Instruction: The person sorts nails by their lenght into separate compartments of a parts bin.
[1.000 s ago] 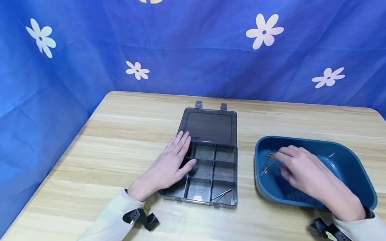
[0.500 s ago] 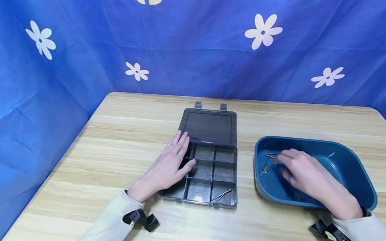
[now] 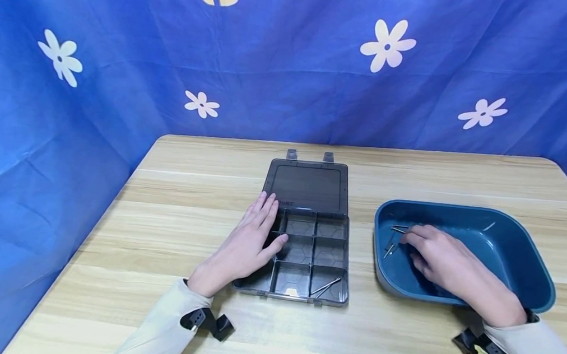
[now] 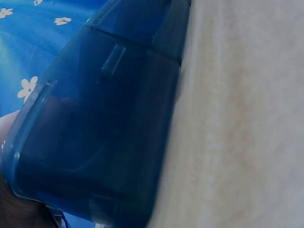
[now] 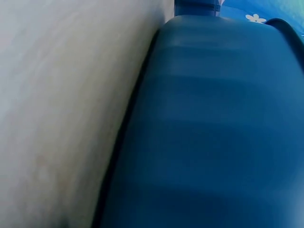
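All visible fingers of the left hand (image 3: 244, 244) lie straight, nearly together, thumb spread, on the left side of the grey compartment box (image 3: 328, 254). The right hand (image 3: 443, 260) curls its fingers inside the blue bin (image 3: 516, 259), beside metal pins (image 3: 390, 248); whether it pinches any, I cannot tell.

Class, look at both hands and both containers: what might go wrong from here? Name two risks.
Thin silvery metal pieces lie close together in the blue plastic basin, so the right hand might lift several at once.

The left hand covers part of the open grey translucent plastic compartment box, so a slip might shift it.
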Demonstrator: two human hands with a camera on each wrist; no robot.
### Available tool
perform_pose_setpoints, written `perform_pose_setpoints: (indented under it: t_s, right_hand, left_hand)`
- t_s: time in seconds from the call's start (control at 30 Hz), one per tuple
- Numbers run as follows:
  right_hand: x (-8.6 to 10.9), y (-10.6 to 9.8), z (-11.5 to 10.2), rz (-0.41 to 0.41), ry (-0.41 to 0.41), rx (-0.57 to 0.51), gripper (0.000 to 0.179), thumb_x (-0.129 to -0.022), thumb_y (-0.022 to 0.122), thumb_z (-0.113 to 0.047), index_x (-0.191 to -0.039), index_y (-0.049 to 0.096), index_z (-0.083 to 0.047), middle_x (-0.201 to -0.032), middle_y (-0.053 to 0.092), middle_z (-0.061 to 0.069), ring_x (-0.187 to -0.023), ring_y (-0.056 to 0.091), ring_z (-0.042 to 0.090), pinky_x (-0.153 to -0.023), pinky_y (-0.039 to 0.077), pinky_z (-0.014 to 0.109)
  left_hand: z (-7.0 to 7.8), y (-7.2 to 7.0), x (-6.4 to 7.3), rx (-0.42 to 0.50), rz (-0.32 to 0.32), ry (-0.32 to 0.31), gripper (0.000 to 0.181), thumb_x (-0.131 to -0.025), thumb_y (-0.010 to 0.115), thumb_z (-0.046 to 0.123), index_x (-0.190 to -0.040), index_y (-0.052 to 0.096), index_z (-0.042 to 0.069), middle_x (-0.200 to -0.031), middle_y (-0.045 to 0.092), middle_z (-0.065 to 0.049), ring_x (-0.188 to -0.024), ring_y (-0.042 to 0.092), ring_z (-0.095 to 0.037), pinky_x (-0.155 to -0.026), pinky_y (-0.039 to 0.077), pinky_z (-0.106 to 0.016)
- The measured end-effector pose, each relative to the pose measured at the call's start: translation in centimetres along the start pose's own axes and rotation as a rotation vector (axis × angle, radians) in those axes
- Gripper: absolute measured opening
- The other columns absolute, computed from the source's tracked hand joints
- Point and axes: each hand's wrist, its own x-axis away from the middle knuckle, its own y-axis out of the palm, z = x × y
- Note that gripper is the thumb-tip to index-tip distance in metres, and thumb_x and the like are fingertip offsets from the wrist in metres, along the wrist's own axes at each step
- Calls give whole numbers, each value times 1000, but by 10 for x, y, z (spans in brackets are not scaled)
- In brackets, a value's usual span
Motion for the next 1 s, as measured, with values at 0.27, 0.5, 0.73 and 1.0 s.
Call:
perform_pose_setpoints:
  t_s: [0.27, 0.5, 0.73, 1.0]
  right_hand:
    - [0, 2, 0, -8, 5, 8, 29, -68, 71, 10, -95, 69, 1, -95, 65, 11, -88, 63, 28, -73, 56, 44]
    - [-1, 3, 4, -25, 23, 14, 30, -67, 73, 10, -94, 70, -1, -94, 65, 10, -87, 63, 29, -72, 56, 45]
    - [-3, 4, 5, -16, 7, 34, 24, -66, 73, 8, -87, 69, -4, -85, 63, 6, -79, 60, 26, -69, 54, 44]
    - [-3, 3, 3, -47, 38, 36, 24, -67, 71, 11, -74, 61, -10, -72, 55, -1, -66, 52, 17, -58, 50, 35]
  left_hand:
    - [0, 1, 0, 11, 9, 1, 71, -100, 42, 41, -148, 23, -8, -157, 20, -23, -148, 7, -35, -121, 11, -46]
    - [1, -1, 0, 20, 12, -6, 71, -100, 43, 42, -148, 24, -8, -157, 20, -23, -148, 8, -33, -120, 13, -46]
    - [2, -2, -1, 25, 11, -16, 71, -100, 43, 42, -148, 25, -7, -157, 21, -22, -148, 6, -31, -121, 13, -46]
    - [2, -2, 0, 29, 6, -19, 70, -100, 42, 41, -148, 25, -7, -157, 21, -21, -149, 6, -30, -121, 13, -46]
